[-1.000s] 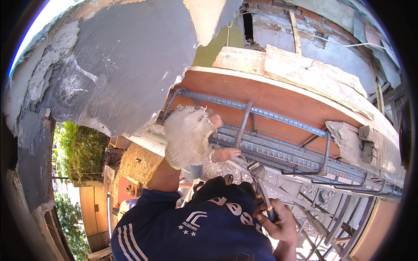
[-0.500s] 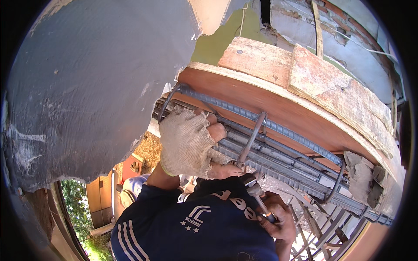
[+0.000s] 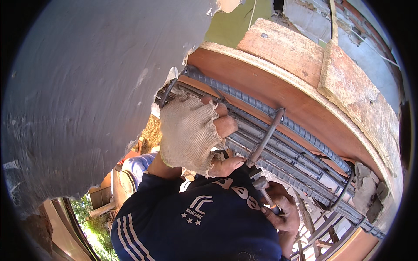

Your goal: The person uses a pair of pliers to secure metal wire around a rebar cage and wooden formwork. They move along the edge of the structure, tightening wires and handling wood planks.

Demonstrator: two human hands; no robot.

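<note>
The left hand (image 3: 191, 137), in a worn knitted fingerless glove, lies over the steel reinforcing bars (image 3: 244, 97) near the left end of the brown board (image 3: 261, 93), its fingers bent and its thumb stretched out toward the lower end of a bent steel stirrup (image 3: 268, 137); the fingers' undersides are hidden, so I cannot tell whether they close round a bar. The right hand (image 3: 283, 209) is closed round the handle of a metal-headed hand tool (image 3: 261, 183), orange and dark at the grip, its head just beside the stirrup's lower end. The ribbed bars run lengthwise in front of the board, with the stirrup crossing them. Rough wooden planks (image 3: 283, 50) stand along the board's upper edge, and a grey plastered wall (image 3: 87, 87) meets its left end.
</note>
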